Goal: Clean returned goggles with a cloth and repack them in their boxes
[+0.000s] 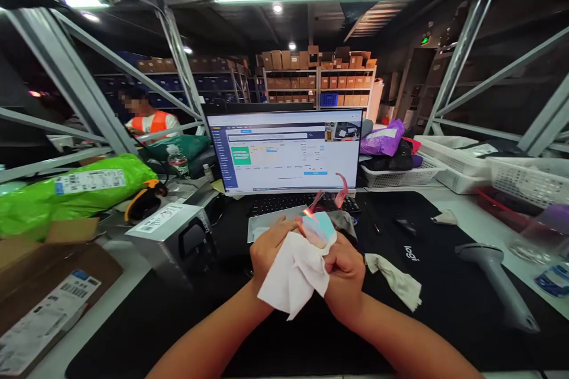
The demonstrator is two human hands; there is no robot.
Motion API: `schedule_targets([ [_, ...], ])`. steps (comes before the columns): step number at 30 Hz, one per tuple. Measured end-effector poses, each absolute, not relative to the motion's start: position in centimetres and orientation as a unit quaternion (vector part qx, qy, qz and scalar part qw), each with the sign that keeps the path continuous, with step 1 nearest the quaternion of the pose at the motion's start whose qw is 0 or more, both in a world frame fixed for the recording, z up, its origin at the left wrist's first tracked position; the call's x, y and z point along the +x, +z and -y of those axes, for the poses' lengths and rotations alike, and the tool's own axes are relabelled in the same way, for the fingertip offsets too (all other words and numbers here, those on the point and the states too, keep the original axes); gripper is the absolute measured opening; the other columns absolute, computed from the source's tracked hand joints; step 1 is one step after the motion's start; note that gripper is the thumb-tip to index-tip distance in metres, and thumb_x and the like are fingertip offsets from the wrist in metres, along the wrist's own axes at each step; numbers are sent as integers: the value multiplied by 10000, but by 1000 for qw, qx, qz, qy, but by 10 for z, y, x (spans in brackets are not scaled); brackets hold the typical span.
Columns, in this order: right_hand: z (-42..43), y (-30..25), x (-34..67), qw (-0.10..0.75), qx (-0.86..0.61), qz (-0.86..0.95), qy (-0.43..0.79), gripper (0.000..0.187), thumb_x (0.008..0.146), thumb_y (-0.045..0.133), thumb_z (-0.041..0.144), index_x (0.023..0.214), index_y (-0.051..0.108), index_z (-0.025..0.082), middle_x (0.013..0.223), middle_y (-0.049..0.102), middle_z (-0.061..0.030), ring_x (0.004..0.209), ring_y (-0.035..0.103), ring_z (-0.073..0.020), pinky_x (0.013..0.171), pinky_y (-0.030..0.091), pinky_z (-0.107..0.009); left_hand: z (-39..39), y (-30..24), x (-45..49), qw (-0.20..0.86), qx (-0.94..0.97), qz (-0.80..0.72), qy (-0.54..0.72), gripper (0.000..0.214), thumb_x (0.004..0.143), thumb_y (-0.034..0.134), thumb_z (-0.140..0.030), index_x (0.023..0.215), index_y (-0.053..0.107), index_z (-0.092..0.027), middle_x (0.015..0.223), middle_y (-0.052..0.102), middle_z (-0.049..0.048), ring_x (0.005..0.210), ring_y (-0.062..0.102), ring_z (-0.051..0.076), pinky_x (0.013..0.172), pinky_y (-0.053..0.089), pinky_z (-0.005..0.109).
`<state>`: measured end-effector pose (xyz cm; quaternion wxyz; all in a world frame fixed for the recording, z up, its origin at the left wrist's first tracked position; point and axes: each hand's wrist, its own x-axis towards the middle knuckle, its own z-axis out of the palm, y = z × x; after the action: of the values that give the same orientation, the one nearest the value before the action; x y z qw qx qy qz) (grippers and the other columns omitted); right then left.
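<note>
Sunglasses (320, 226) with a mirrored, rainbow-tinted lens and pinkish-red temples are held in front of me, temples pointing up and away. My left hand (272, 249) is closed on their left end and on the edge of a white wiping cloth (293, 269). On the other side my right hand (347, 269) is closed on the cloth, pressing it at the lens's right edge. The cloth hangs down between both hands and hides part of the lens. Just behind my left hand lies an open pale box (262, 224).
A monitor (288, 154) and keyboard (271, 204) stand ahead. To the left are a grey goggles box (171, 237), an opened carton (53, 290) and a green parcel (89, 186). Rightward lie a crumpled cloth (395, 281), barcode scanner (498, 284) and white baskets (524, 180). A person (153, 118) is beyond.
</note>
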<state>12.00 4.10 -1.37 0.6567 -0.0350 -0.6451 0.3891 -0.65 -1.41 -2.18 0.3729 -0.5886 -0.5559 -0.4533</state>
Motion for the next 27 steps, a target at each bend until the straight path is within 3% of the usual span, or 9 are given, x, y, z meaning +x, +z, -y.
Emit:
schedule_targets([
  [5,-53,11,135,557,-46,688,463,496,688,765,194,474,318,190,508,355,59,509,288,-81,477,230,-225,22,-1,0,352,-595,521,-501,208,938,551,-205,763,662,-194,783,746,25,719,719,153,936,606,364],
  [9,-76,33,158,461,-91,747,471,470,667,726,209,493,289,204,501,308,63,520,245,-80,462,201,-223,28,16,1,356,-582,522,-512,107,887,623,-189,793,674,-192,825,757,34,736,718,152,959,600,388],
  [14,-118,52,214,304,-110,856,404,391,788,702,295,543,412,200,554,414,30,535,324,-101,467,249,-245,30,28,-12,373,-631,497,-465,63,823,686,-138,852,690,-193,894,772,36,826,740,156,970,600,375],
  [20,-140,66,266,441,-187,817,321,457,770,781,525,558,537,202,562,525,-23,526,439,-133,496,304,-320,33,41,-20,277,-738,463,-405,166,820,613,-40,835,682,-191,950,772,50,948,739,167,1016,576,368],
  [27,-131,61,231,386,-111,832,383,326,757,808,373,629,558,206,631,561,19,566,442,-123,538,336,-267,35,40,-22,183,-796,462,-346,161,869,609,-58,896,682,-199,1019,763,48,1089,702,170,1091,523,372],
])
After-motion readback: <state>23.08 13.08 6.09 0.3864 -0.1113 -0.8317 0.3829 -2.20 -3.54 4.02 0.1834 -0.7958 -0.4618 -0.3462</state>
